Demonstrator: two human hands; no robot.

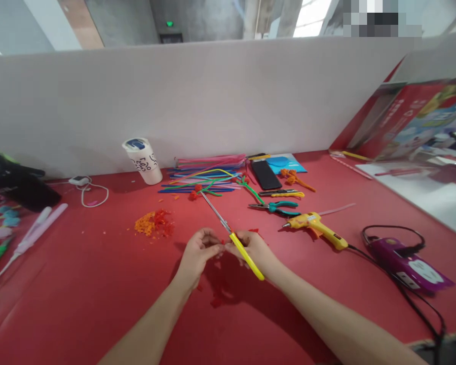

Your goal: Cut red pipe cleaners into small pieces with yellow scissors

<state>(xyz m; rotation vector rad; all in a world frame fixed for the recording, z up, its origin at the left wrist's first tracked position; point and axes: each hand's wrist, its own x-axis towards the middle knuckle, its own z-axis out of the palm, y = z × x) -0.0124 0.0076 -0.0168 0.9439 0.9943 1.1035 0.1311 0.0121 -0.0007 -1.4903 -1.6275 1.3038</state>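
Yellow-handled scissors point(247, 257) lie across my right hand point(262, 253), which is closed around them, blades pointing away to the upper left. My left hand point(197, 253) is closed in a pinch close to the right fingertips. Between the two hands a small red bit point(223, 242) shows; most of it is hidden by the fingers. Below the hands, red scraps point(216, 302) lie on the red tabletop point(99, 304). Beyond the scissors' tips are green stems with red fuzzy heads point(196, 191). A pile of orange and red clippings point(152, 223) sits to the left.
Coloured pipe cleaners point(209, 163) lie by the white partition point(213, 101), beside a white tumbler point(146, 162) and a phone point(266, 175). On the right are pliers point(281, 207), a yellow glue gun point(319, 228) with a cable, and a purple power strip point(406, 263). A black bottle point(19, 182) lies left.
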